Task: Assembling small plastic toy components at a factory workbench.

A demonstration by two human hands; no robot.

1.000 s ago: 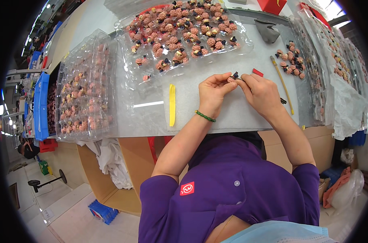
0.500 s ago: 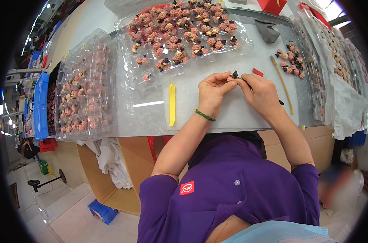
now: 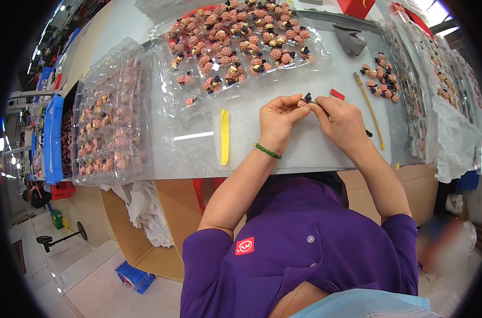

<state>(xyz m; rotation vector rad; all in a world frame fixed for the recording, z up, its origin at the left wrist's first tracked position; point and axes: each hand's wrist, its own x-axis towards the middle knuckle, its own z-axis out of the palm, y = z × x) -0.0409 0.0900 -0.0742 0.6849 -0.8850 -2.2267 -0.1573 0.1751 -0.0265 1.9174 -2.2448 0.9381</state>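
My left hand pinches a small pink, knobbly figurine with a dark top between thumb and fingertips, above a white mat. Close against it, my right hand has its fingers curled and pressed together beside the figurine. Something thin and dark shows at those right fingertips, too small to name. Beyond the right hand lie a small red block and a thin yellowish stick, like a brush handle. A yellow strip rests on the mat, left of my left wrist.
A clear plastic tray heaped with similar figurines stands at the far side. Another clear tray of them is on the left. Loose figurines lie at right, near stacked trays. A grey cloth-like piece lies behind.
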